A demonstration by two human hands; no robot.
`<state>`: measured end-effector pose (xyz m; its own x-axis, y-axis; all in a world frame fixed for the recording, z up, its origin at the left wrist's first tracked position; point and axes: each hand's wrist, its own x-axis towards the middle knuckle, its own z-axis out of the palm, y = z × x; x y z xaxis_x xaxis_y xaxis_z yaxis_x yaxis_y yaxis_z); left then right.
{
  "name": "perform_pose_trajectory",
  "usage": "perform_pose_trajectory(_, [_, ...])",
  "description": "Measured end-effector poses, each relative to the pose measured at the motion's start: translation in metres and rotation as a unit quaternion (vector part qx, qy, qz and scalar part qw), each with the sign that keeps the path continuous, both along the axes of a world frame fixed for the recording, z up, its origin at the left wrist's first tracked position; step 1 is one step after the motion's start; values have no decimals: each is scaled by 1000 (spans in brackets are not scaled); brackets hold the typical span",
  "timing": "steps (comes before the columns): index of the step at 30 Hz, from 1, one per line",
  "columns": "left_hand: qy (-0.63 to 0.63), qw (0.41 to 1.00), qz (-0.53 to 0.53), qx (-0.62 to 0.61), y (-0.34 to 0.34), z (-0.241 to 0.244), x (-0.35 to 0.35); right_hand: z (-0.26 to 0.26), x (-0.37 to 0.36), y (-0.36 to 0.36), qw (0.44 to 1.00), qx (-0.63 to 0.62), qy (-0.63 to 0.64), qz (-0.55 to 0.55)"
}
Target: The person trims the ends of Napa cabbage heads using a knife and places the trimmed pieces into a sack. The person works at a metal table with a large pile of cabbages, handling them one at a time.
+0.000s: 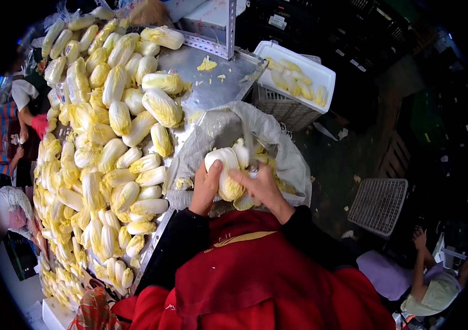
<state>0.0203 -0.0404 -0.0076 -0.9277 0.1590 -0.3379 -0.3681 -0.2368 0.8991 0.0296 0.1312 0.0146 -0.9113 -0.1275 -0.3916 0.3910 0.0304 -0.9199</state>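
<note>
My left hand [206,187] grips a napa cabbage [225,169], pale at the top and yellow at its leafy lower end. At the cabbage's right side, my right hand [263,187] holds a knife [250,142], whose blade points up and is blurred. A loose white-and-yellow cabbage piece shows beside the blade. Both hands are over an open woven sack [295,163] with yellow leaves inside. To the left, a large heap of napa cabbages [112,154] covers much of a metal table [217,82].
Beyond the sack, a white foam box [328,86] holding cabbages rests on a plastic crate [287,108]. A grey crate [378,206] lies on the floor at right. Other people are at the far left and lower right. A perforated metal post [230,29] rises at the table's far edge.
</note>
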Motion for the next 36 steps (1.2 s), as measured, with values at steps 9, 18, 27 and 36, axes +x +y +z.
perform_pose_trajectory(9, [-104, 985, 82, 110, 2, 5, 9, -50, -14, 4, 963, 218, 149, -52])
perform_pose_trajectory(18, [-90, 967, 113, 212, -49, -10, 24, -137, 36, 38, 930, 242, 154, 229])
perform_pose_trajectory(27, [-92, 959, 77, 256, -61, -8, 31, -165, 56, 43, 922, 243, 234, 192])
perform_pose_trajectory(36, [-79, 952, -11, 295, -44, -12, 29, -54, -3, 28, 972, 202, 117, -23])
